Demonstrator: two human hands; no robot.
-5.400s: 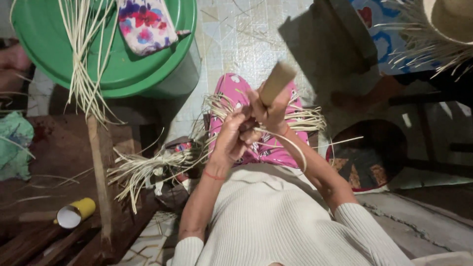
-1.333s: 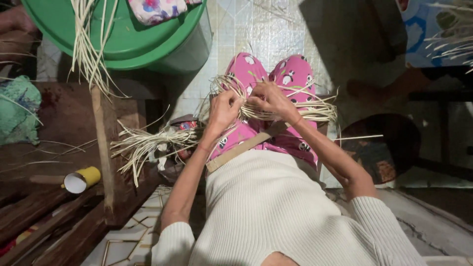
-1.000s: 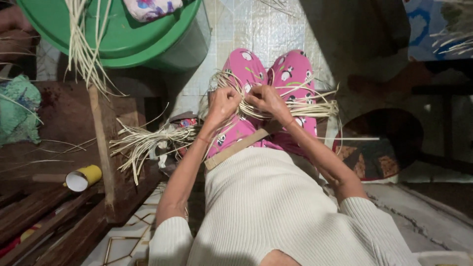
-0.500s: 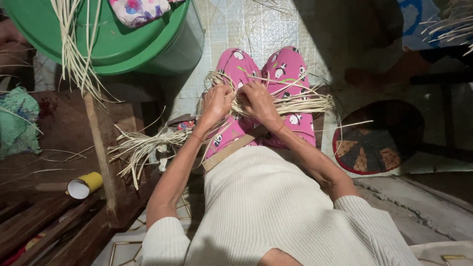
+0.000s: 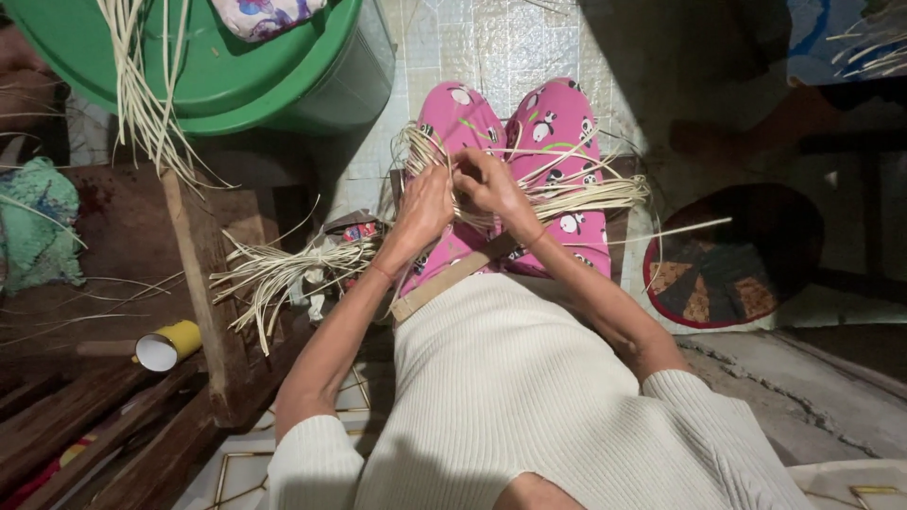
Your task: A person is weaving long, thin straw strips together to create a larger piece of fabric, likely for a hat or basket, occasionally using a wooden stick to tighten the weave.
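- I see the left hand (image 5: 422, 203) and the right hand (image 5: 487, 179) close together over the lap, both closed on a bundle of pale, thin straw strips (image 5: 576, 195); I cannot tell exactly which strands each finger pinches.
- The bundle lies across the pink patterned trousers (image 5: 553, 123), its ends fanning out past the right knee toward the round dark woven mat (image 5: 727, 274).
- A flat tan wooden stick (image 5: 453, 276) runs slantwise under the wrists, against the cream ribbed sweater (image 5: 529, 397).
- A second loose sheaf of pale straw strips (image 5: 283, 274) spills off the lap's left side, touching the brown wooden bench (image 5: 203, 283).
- The big green plastic tub (image 5: 265, 76) crowds the far left; more strips hang over its rim.
- A small yellow cardboard tube (image 5: 168, 345) lies below the bench.
- Open tiled floor (image 5: 491, 42) shows beyond the knees.
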